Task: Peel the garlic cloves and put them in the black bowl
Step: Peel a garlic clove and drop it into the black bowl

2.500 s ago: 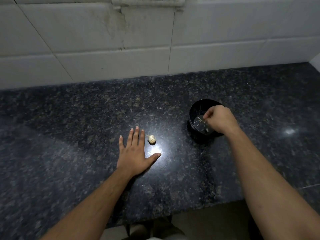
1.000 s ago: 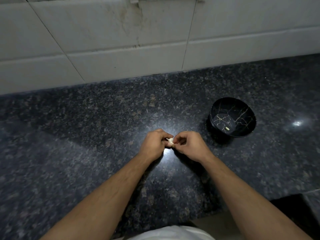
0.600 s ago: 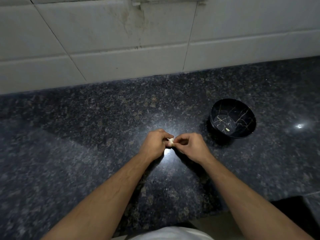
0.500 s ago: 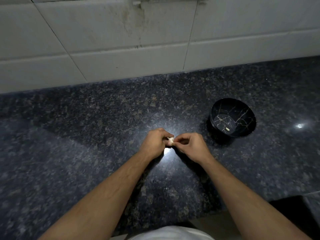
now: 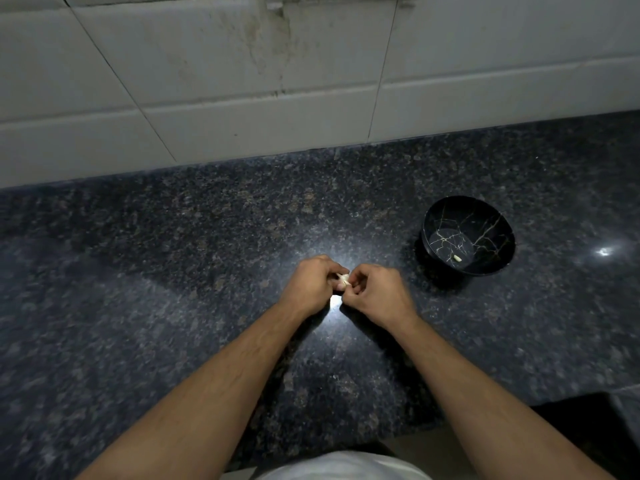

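We are seeing black bowl (image 5: 485,233) veined gold, pale clove (image 5: 457,258) inside; dark speckled granite counter (image 5: 173,289); stained white tiles (image 5: 207,64); off-white garlic (image 5: 344,279).

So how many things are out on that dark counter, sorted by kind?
Black bowl with pale crack-like veins: 1
Small pale peeled garlic clove lying in that bowl: 1
Pale garlic piece pinched between the left hand and right hand: 1
Total: 3
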